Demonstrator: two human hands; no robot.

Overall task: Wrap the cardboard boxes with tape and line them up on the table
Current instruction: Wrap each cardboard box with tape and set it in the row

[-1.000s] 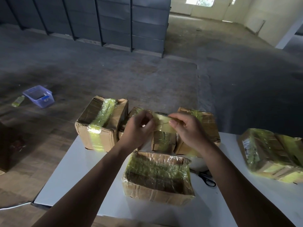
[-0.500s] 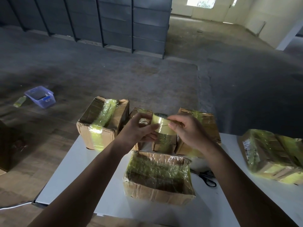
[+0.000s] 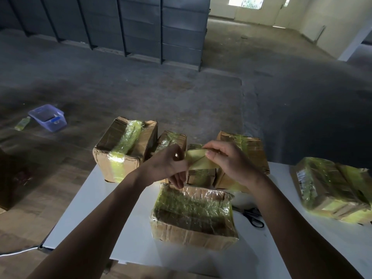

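Observation:
A yellowish tape roll [image 3: 199, 162] is held above the table between both hands. My right hand [image 3: 229, 164] grips the roll from the right. My left hand [image 3: 171, 166] pinches the tape at the roll's left edge. Below the hands lies a cardboard box [image 3: 193, 214] whose top is covered in glossy yellow tape. Behind it, along the white table's [image 3: 84, 214] far edge, stands a row of taped boxes: a large one [image 3: 124, 150] at the left, two small ones [image 3: 171, 138] [image 3: 201, 176] in the middle and one [image 3: 249, 150] at the right.
Black scissors [image 3: 252, 216] lie on the table right of the near box. Two more taped boxes [image 3: 334, 188] sit at the table's right edge. On the floor to the left are a purple plastic tub [image 3: 48, 117] and a small bottle [image 3: 22, 123]. Dark shelving stands far back.
The roll has been turned in my hands and sits a little lower. My left hand has shifted from the roll's front to its left edge, fingers pointing down.

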